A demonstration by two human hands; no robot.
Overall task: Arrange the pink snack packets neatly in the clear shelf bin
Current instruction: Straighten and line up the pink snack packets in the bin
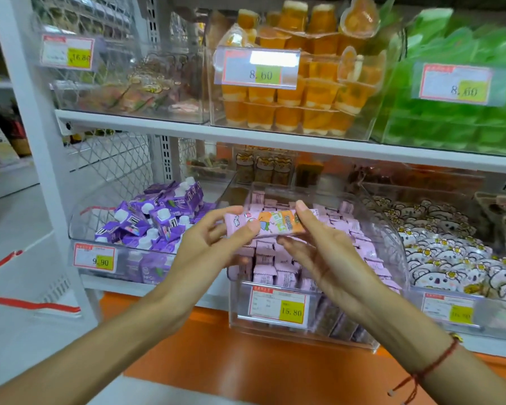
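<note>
head: packet (270, 225) above bin (392, 238) rim

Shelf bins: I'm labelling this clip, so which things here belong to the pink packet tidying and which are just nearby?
Part of the job:
- pink packet, held by left hand and right hand
- clear bin of stacked pink packets

Just nearby:
- purple cartons
- orange jelly cups
- green packs
- koala-print packets

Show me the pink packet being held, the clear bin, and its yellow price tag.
pink packet (270, 224), head view, printed front.
clear bin (389, 238), head view, right wall.
yellow price tag (291, 311), head view, the price.
</note>
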